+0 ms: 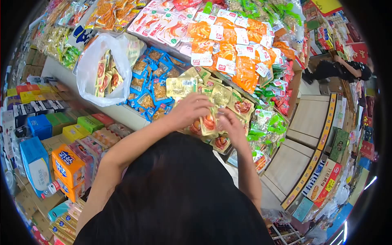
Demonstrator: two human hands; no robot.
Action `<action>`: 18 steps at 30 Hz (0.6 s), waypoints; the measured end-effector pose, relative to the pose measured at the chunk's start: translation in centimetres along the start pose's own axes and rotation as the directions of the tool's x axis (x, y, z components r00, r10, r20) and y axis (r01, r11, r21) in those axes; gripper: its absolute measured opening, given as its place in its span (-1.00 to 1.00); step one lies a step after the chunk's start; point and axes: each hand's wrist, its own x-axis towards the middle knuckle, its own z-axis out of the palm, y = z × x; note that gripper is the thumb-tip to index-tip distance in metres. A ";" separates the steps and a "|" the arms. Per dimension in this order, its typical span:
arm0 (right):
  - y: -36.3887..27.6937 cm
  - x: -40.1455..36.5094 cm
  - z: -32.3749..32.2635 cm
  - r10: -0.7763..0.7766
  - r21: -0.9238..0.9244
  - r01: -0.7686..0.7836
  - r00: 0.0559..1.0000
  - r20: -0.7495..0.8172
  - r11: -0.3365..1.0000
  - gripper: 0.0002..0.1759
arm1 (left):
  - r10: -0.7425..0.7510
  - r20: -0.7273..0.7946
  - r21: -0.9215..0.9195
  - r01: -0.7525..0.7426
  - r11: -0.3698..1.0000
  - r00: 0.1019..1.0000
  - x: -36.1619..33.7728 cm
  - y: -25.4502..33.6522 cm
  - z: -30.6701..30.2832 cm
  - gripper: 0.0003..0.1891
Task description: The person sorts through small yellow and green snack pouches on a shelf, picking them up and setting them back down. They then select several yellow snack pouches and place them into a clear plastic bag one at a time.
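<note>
Both my hands are over a pile of gold snack packets (241,107) in the middle of the display. My left hand (192,109) has its fingers curled over a gold packet with a red food picture (208,123). At the right side of that packet is my right hand (229,122), its fingers bent and slightly blurred. Left of the pile lie blue packets (148,81) of brown snacks. An open white plastic bag (87,77) with several gold packets inside rests beyond them.
Orange packets (245,67) and green-white packets (267,124) fill neighbouring sections. Stacked boxes, including an orange carton (67,165), stand at the left. Boxes line a shelf (326,122) at the right. Another person (343,69) is at the upper right.
</note>
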 end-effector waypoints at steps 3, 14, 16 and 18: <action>1.3 -0.2 -0.1 0.206 0.096 -0.224 0.964 0.170 0.970 -0.48 | 0.033 0.049 0.002 -0.034 0.999 0.998 1.3 1.1 0.7 -0.84; 4.6 -2.7 -3.8 0.044 0.313 0.048 0.959 -0.279 0.949 -0.41 | -0.463 -0.004 0.271 0.446 0.853 0.886 -2.1 -1.5 -0.5 -0.36; 5.0 -2.6 -4.1 0.027 0.282 0.070 0.945 -0.325 0.957 -0.46 | -0.537 0.019 0.381 0.490 0.784 0.844 -2.9 -2.8 -1.3 -0.28; 4.8 -1.8 -4.4 0.011 0.260 0.087 0.936 -0.353 0.962 -0.49 | -0.539 0.022 0.424 0.481 0.768 0.842 -3.0 -3.9 -1.7 -0.26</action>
